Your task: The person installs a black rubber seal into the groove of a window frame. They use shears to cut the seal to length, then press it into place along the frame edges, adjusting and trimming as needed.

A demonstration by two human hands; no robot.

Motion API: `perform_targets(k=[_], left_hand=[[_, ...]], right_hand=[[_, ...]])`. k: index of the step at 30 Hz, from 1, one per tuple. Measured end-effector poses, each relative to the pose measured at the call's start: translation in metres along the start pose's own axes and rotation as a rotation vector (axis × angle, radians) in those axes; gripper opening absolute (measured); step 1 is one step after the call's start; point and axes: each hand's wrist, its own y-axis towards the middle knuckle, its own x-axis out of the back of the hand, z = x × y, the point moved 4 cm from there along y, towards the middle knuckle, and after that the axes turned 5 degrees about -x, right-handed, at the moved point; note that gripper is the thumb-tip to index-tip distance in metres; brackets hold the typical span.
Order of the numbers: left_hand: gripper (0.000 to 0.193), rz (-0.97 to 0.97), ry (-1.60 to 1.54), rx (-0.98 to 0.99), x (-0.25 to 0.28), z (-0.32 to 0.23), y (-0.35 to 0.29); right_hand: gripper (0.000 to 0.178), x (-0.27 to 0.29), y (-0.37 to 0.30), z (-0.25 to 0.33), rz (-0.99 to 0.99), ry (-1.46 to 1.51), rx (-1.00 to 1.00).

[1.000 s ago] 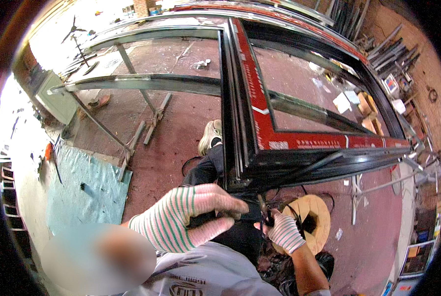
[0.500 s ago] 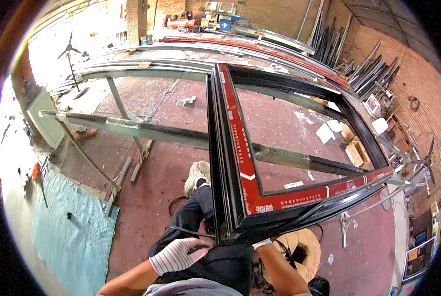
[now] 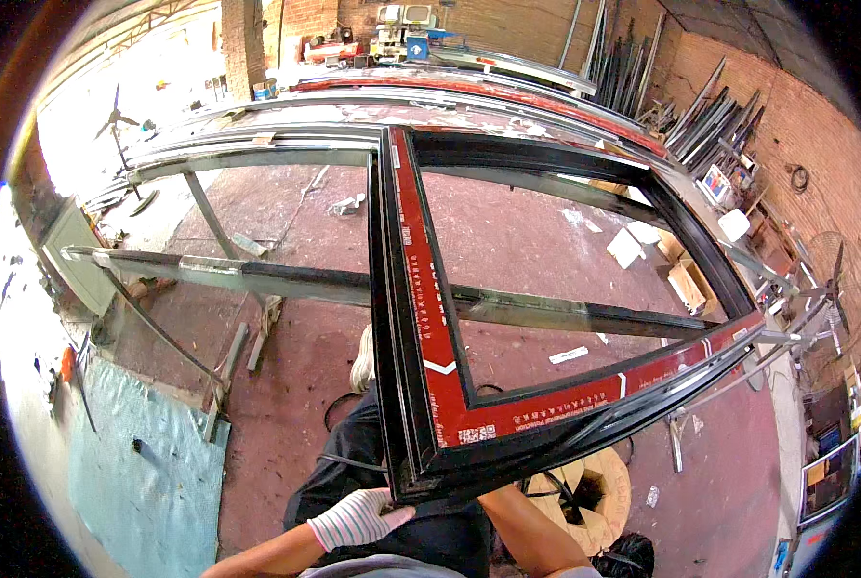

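A large black metal window frame [image 3: 400, 289] with red printed protective film lies across support rails in front of me. Its near left corner juts out over my lap. My left hand [image 3: 361, 518], in a white glove with thin stripes, is at that corner. Its fingers are closed round the lower edge, and the fingertips are partly hidden. My right forearm [image 3: 536, 530] reaches under the frame's near side, which hides my right hand. A thin dark cord or strip [image 3: 353, 460] runs across my trouser leg toward the corner.
Metal support rails [image 3: 228, 275] stretch left beneath the frame. A round wooden spool [image 3: 599, 520] stands below right. A blue-green mat [image 3: 141, 472] covers the floor at left. Long profiles [image 3: 488, 91] lie at the back, with cardboard boxes [image 3: 686, 289] at right.
The frame now appears farther left and lower in view. My left hand has come up to the frame's near corner. My right hand, partly visible before, is now hidden beneath the frame.
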Motion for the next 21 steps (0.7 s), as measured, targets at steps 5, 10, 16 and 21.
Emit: perform_targets(k=[5,10,16,21], left_hand=[[0.038,0.164,0.174,0.092,-0.016,0.020,0.000],[0.037,0.202,0.172,0.129,-0.023,0.008,-0.001],[0.036,0.121,0.133,0.119,-0.025,0.009,-0.012],[0.031,0.092,-0.072,0.139,-0.030,0.024,-0.019]], right_hand=[[0.032,0.003,0.007,0.001,-0.023,0.004,0.009],[0.032,0.008,0.006,0.003,-0.055,-0.011,0.011],[0.032,0.051,-0.021,0.034,-0.166,0.001,0.141],[0.022,0.209,-0.030,0.067,0.187,0.578,0.197]])
